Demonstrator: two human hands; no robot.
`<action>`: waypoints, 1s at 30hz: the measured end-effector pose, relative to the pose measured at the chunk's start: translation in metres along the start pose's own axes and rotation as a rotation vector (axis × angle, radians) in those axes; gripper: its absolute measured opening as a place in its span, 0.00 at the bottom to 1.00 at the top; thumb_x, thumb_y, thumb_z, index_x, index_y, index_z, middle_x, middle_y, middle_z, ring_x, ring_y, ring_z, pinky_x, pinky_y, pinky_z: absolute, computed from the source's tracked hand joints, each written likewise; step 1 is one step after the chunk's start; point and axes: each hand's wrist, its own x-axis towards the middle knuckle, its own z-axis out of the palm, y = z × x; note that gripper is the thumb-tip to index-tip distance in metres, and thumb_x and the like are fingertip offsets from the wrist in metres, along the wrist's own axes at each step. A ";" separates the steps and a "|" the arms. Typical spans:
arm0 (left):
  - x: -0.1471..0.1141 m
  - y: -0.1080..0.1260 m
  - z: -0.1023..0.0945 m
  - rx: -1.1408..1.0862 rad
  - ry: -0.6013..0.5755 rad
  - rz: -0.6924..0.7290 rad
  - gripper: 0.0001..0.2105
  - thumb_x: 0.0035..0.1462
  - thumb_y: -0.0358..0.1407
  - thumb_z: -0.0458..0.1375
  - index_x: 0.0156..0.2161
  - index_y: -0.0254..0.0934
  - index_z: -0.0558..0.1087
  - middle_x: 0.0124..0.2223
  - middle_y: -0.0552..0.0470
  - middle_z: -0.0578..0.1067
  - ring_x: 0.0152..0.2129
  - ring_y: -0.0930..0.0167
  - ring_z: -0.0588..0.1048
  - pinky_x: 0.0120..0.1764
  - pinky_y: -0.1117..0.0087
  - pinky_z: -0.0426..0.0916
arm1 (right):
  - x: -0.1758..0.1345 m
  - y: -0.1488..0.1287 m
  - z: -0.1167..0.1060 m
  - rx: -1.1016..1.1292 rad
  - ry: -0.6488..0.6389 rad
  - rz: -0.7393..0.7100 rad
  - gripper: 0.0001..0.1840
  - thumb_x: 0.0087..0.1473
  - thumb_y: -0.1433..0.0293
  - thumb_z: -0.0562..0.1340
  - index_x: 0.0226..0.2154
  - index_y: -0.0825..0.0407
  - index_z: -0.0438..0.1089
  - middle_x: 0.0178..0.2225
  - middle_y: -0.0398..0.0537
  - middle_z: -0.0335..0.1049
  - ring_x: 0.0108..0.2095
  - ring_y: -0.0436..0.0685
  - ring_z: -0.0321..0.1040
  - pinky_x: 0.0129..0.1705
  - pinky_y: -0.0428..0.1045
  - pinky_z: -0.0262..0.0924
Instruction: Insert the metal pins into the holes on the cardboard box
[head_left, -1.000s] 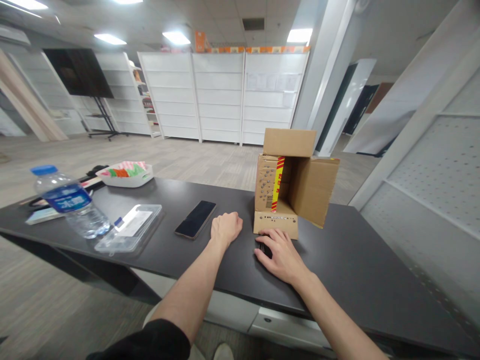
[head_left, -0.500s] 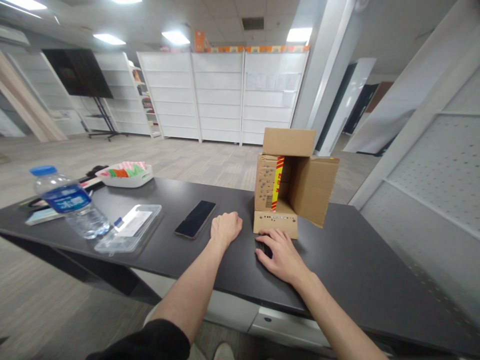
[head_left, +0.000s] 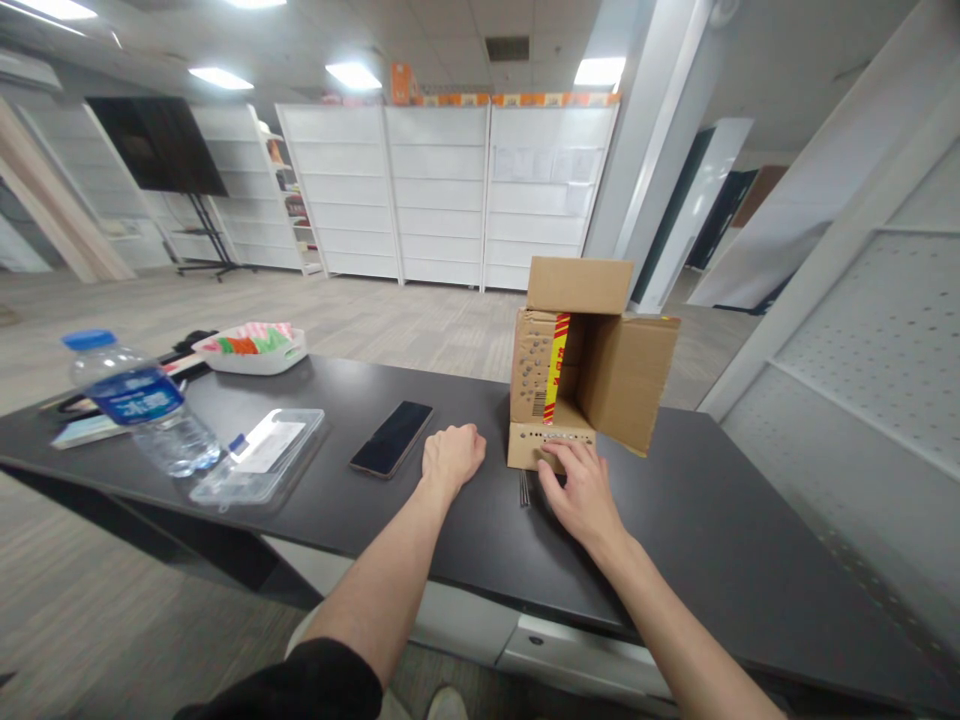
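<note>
My left hand [head_left: 454, 455] rests on the dark desk as a closed fist, knuckles up, just right of a black smartphone [head_left: 392, 438]. Nothing shows in it, though its palm side is hidden. An open cardboard box [head_left: 531, 365] stands on the desk, its opening facing me. Over its lower front flap [head_left: 526, 452], marked with a row of small dark dots or holes, my right hand [head_left: 583, 490] is open, fingers forward and thumb apart. Its fingertips are at the flap; I cannot tell whether they touch. Several thin metal pins [head_left: 524, 489] lie on the desk left of this hand.
On the left are a water bottle [head_left: 139, 400], a clear plastic case [head_left: 262, 455] and a white tray [head_left: 281, 355] with colourful packets. The box's side flap [head_left: 645, 385] sticks out to the right. The desk [head_left: 727, 540] extends rightward beside a perforated panel [head_left: 892, 320].
My right hand has moved forward and right, from over the thin metal pins to the box's lower flap, uncovering the pins. My left hand has stayed put.
</note>
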 end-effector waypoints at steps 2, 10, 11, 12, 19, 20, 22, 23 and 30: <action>0.000 0.000 -0.001 -0.001 -0.009 -0.002 0.19 0.59 0.40 0.42 0.40 0.37 0.75 0.38 0.40 0.77 0.37 0.60 0.77 0.38 0.64 0.67 | 0.004 0.003 0.000 -0.032 0.010 0.034 0.12 0.56 0.66 0.55 0.41 0.49 0.70 0.45 0.50 0.68 0.46 0.61 0.61 0.45 0.56 0.53; 0.000 -0.001 0.000 -0.012 -0.016 0.003 0.19 0.59 0.40 0.42 0.40 0.38 0.75 0.38 0.39 0.77 0.38 0.59 0.76 0.39 0.62 0.67 | 0.023 0.011 0.005 -0.077 0.094 0.077 0.13 0.53 0.69 0.56 0.41 0.49 0.70 0.44 0.52 0.66 0.46 0.63 0.58 0.46 0.57 0.51; 0.000 -0.001 0.000 -0.014 -0.017 0.003 0.19 0.59 0.40 0.42 0.40 0.38 0.75 0.39 0.39 0.77 0.38 0.59 0.76 0.40 0.61 0.67 | 0.025 0.011 0.007 -0.081 0.105 0.074 0.13 0.53 0.69 0.56 0.41 0.49 0.70 0.44 0.52 0.66 0.46 0.63 0.57 0.47 0.57 0.50; 0.000 -0.001 0.000 -0.015 -0.016 0.005 0.19 0.59 0.40 0.42 0.40 0.37 0.75 0.39 0.39 0.77 0.38 0.59 0.76 0.40 0.61 0.67 | 0.027 0.011 0.008 -0.088 0.115 0.073 0.12 0.53 0.70 0.56 0.40 0.50 0.70 0.44 0.52 0.66 0.47 0.63 0.57 0.47 0.57 0.50; 0.000 -0.001 0.001 -0.005 0.001 0.009 0.19 0.59 0.40 0.42 0.39 0.37 0.75 0.38 0.40 0.78 0.37 0.60 0.77 0.39 0.62 0.67 | 0.026 0.008 0.015 -0.123 0.147 0.053 0.09 0.53 0.69 0.56 0.37 0.50 0.69 0.44 0.51 0.66 0.47 0.62 0.56 0.48 0.56 0.48; 0.000 -0.001 0.001 -0.005 0.004 0.010 0.19 0.59 0.40 0.42 0.39 0.37 0.75 0.38 0.40 0.78 0.37 0.60 0.77 0.39 0.62 0.67 | 0.025 0.008 0.016 -0.125 0.145 0.050 0.09 0.53 0.69 0.56 0.37 0.50 0.69 0.44 0.51 0.65 0.47 0.62 0.56 0.48 0.56 0.48; 0.000 -0.001 0.001 -0.008 0.003 0.009 0.19 0.59 0.40 0.42 0.39 0.38 0.75 0.38 0.40 0.78 0.37 0.59 0.77 0.39 0.62 0.67 | 0.024 0.008 0.016 -0.127 0.137 0.044 0.09 0.54 0.70 0.55 0.37 0.50 0.69 0.44 0.52 0.65 0.47 0.62 0.56 0.47 0.56 0.48; 0.000 -0.001 0.001 -0.010 0.001 0.007 0.19 0.59 0.39 0.43 0.40 0.38 0.75 0.38 0.40 0.78 0.37 0.60 0.77 0.39 0.62 0.67 | 0.023 0.008 0.016 -0.126 0.133 0.042 0.09 0.54 0.70 0.55 0.37 0.50 0.69 0.44 0.52 0.65 0.46 0.62 0.56 0.47 0.56 0.48; -0.001 0.000 -0.002 -0.011 -0.013 -0.007 0.19 0.59 0.40 0.43 0.40 0.38 0.75 0.38 0.40 0.78 0.38 0.60 0.77 0.39 0.63 0.67 | 0.025 0.008 0.015 -0.135 0.116 0.040 0.10 0.57 0.69 0.53 0.37 0.50 0.69 0.44 0.53 0.66 0.45 0.62 0.56 0.47 0.57 0.48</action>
